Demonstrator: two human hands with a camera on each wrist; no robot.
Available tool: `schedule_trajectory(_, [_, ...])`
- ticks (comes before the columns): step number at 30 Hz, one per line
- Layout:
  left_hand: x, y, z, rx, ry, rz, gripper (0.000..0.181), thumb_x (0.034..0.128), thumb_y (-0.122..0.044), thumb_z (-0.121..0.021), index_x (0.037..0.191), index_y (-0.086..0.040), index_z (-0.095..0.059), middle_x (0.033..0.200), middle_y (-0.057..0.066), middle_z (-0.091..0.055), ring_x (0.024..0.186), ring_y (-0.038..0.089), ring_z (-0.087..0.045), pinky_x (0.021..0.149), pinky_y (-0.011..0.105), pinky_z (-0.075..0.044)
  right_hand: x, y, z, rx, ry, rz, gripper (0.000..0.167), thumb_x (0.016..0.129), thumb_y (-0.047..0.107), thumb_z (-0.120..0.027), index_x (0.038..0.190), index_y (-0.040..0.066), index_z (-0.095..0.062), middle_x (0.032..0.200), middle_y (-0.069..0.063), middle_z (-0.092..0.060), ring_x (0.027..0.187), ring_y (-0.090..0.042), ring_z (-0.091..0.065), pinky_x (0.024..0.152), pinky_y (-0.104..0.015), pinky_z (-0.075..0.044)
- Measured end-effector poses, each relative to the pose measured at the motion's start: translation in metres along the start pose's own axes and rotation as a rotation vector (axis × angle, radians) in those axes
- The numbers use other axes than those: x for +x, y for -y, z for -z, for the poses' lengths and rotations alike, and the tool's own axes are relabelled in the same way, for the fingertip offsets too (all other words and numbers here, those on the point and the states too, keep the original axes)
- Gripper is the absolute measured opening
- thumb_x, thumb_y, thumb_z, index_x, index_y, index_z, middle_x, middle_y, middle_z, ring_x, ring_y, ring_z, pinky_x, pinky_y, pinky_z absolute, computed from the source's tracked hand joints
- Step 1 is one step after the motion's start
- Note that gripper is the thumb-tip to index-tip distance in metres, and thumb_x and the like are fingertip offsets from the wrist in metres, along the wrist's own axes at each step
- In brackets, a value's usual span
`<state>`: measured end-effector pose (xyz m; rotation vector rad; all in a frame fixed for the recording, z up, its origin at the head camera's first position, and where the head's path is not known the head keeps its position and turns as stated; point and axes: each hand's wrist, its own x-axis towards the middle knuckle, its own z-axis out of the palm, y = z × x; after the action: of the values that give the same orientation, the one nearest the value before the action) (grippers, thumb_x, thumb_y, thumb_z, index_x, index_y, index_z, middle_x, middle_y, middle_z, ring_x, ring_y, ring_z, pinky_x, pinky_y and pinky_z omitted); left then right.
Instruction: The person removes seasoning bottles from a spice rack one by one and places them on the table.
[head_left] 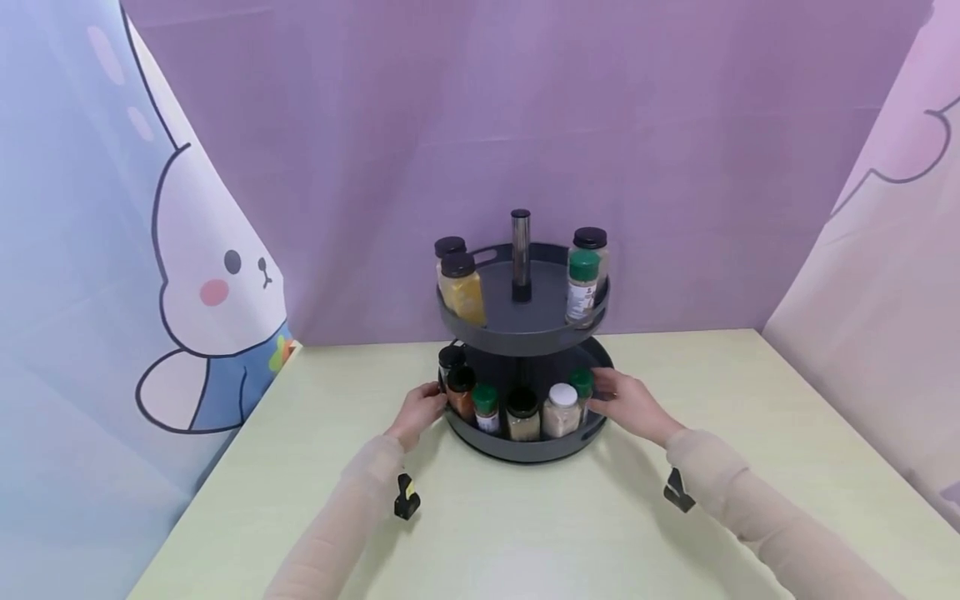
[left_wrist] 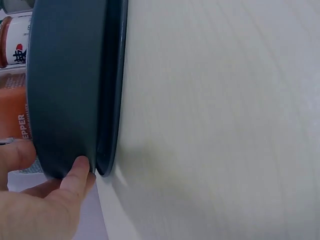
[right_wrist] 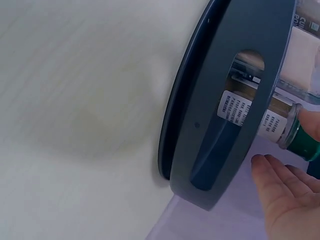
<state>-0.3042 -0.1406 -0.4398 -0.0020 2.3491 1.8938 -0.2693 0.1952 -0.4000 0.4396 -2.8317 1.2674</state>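
Dark grey, a round two-tier rack (head_left: pixel 522 343) stands on a pale yellow-green table (head_left: pixel 517 533), with a silver pole (head_left: pixel 521 250) rising through its centre. A person reaches toward it from both sides, in light sleeves (head_left: pixel 720 475).

The left hand (head_left: pixel 418 412) is at the left edge of the lower tray (head_left: pixel 517 452). Its grip is narrow and holds the tray's wall: the thumb lies at the upper rim, beside an orange-red jar (head_left: pixel 461 393), and a fingertip presses the outer face.

The right hand (head_left: pixel 630 402) is at the opposite side, next to a green-capped jar (head_left: pixel 581 383) standing at the right end of the lower tray. Its grip is wide: the thumb is at the green cap, while the straight fingers lie apart from the jar. Below them, a long slot (right_wrist: pixel 212 155) is cut in the tray wall.

Between these two jars, from left to right, are a second green-capped jar (head_left: pixel 486 408), a black-lidded jar (head_left: pixel 522 417) and a white-lidded jar (head_left: pixel 562 412). On the upper tray (head_left: pixel 517 318), a yellow-filled jar (head_left: pixel 465 296) sits at left and a white-labelled bottle (head_left: pixel 581 292) at right. Purple cloth (head_left: pixel 375 192) hangs behind.
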Motion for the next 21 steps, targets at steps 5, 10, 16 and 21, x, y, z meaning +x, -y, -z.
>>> schedule_trajectory(5, [0.001,0.001,-0.001,-0.017,0.000,0.002,0.043,0.0940,-0.004,-0.039,0.134,0.013,-0.034,0.133,0.031,-0.041,0.123,0.040,-0.043,0.102,0.045,-0.039,0.008,-0.002,-0.004,0.068,0.010,0.017,0.057,0.083,0.011,-0.064,0.129,-0.011,-0.041,0.121,-0.029,-0.053,0.110,-0.040,-0.054,0.087,-0.042,-0.051])
schedule_trajectory(10, [0.002,0.002,-0.002,-0.025,-0.011,0.001,0.043,0.0935,-0.004,-0.040,0.133,0.012,-0.034,0.133,0.030,-0.042,0.122,0.040,-0.044,0.102,0.044,-0.039,0.012,-0.005,-0.010,0.075,0.021,0.050,0.051,0.080,0.003,-0.064,0.125,-0.009,-0.045,0.113,-0.026,-0.059,0.103,-0.037,-0.059,0.083,-0.040,-0.052])
schedule_trajectory(16, [0.002,0.002,-0.004,-0.024,-0.029,0.010,0.044,0.0929,-0.003,-0.040,0.134,0.012,-0.034,0.134,0.030,-0.041,0.122,0.038,-0.045,0.102,0.043,-0.040,0.014,-0.009,-0.014,0.066,0.028,0.064,0.042,0.080,0.000,-0.062,0.119,-0.010,-0.048,0.106,-0.024,-0.061,0.096,-0.032,-0.062,0.079,-0.038,-0.054])
schedule_trajectory(21, [0.001,0.003,-0.003,-0.034,-0.021,0.002,0.045,0.0933,-0.004,-0.039,0.134,0.013,-0.033,0.134,0.031,-0.040,0.123,0.039,-0.043,0.102,0.044,-0.039,0.015,-0.011,-0.016,0.081,0.016,0.062,0.040,0.080,0.000,-0.062,0.116,-0.011,-0.048,0.106,-0.025,-0.061,0.097,-0.035,-0.061,0.080,-0.039,-0.053])
